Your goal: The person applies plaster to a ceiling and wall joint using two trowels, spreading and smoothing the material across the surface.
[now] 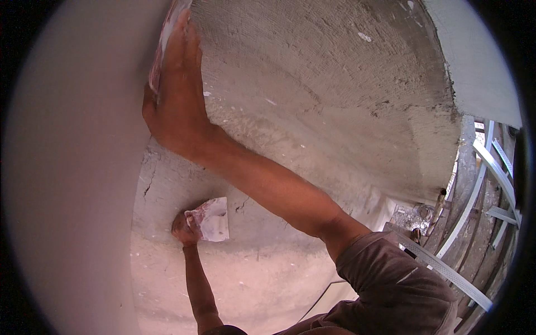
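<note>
My right hand (180, 103) reaches up to the far left, its fingers stretched flat along a thin putty blade (169, 22) with white paste and a reddish edge. That blade lies against the line where a smooth pale wall (72, 167) meets rough grey cement (335, 84). Lower down, my left hand (183, 230) grips a squarish putty plate (215, 223) smeared with white and pinkish paste. The plate is held in front of the cement, apart from the right hand. How the left fingers wrap round it is partly hidden.
On the right, pale perforated metal strips (446, 273) lie across dark wooden planks (466, 223). A short pole (436, 211) stands near the cement's lower corner. Cracks mark the cement beside the left hand, and a pale surface (480, 61) borders it at the upper right.
</note>
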Tool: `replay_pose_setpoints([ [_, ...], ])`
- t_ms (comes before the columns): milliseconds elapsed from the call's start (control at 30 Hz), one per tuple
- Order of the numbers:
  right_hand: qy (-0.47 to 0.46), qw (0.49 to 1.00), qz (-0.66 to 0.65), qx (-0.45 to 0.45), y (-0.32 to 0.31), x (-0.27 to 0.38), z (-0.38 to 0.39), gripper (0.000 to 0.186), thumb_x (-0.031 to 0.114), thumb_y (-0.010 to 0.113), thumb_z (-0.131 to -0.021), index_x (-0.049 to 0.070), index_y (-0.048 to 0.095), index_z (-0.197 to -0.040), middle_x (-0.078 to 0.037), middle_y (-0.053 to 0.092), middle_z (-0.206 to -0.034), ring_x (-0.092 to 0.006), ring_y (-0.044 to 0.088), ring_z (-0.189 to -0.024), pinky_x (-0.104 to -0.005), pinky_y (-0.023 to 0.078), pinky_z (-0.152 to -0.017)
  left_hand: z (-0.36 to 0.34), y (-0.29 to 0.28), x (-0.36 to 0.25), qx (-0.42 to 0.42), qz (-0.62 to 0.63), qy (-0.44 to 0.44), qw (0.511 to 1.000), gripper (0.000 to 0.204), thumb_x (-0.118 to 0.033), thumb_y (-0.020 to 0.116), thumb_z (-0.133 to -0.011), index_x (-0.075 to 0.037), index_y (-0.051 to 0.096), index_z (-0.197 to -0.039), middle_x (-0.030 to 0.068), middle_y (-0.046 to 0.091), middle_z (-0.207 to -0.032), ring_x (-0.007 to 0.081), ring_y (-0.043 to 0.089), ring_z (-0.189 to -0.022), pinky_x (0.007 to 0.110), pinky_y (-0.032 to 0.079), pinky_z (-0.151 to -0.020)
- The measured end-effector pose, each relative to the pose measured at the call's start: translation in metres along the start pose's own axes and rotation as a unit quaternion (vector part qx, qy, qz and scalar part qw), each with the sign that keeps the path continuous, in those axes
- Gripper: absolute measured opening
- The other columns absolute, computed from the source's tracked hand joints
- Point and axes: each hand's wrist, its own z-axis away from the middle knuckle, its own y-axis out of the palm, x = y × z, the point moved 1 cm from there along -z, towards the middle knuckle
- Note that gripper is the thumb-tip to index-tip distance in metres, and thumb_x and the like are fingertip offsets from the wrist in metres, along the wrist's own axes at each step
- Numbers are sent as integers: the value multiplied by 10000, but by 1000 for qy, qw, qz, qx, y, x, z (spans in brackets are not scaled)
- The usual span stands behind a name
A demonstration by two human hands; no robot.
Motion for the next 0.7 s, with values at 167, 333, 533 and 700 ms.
replay_pose_setpoints([
  [167, -39, 996, -30, 76, -11, 21, 34, 956, -141, 513, -754, -90, -106, -1481, -363, 75, -1501, -519, 122, -1412, -570, 150, -1167, 28, -13, 27, 39, -71, -34, 996, 450, -383, 402, -995, -37, 615, -801, 173, 617, -745, 406, 601, -669, 490, 474, -599],
  [333, 11, 1000, 23, 5, -11, 12, -17, 970, -130, 539, -756, -89, -106, -1480, -369, 42, -1505, -529, 107, -1412, -593, 160, -1156, 5, -2, 2, 7, -16, -20, 1000, 459, -397, 396, -999, -41, 619, -812, 171, 620, -749, 402, 604, -680, 493, 475, -604],
  [533, -15, 992, -46, 117, -16, 49, 43, 930, -100, 529, -791, -74, -84, -1490, -359, 53, -1507, -536, 118, -1406, -567, 166, -1165, 14, -13, 10, 25, -20, -25, 999, 445, -393, 407, -992, -42, 627, -831, 174, 624, -751, 404, 601, -666, 491, 477, -595],
  [700, -11, 999, -15, 50, -25, 24, 0, 902, -124, 489, -781, -72, -57, -1498, -358, 69, -1516, -508, 88, -1432, -535, 146, -1180, 10, -5, 7, 24, -19, -28, 999, 463, -403, 398, -992, -32, 607, -811, 186, 606, -729, 409, 593, -659, 492, 464, -586],
])
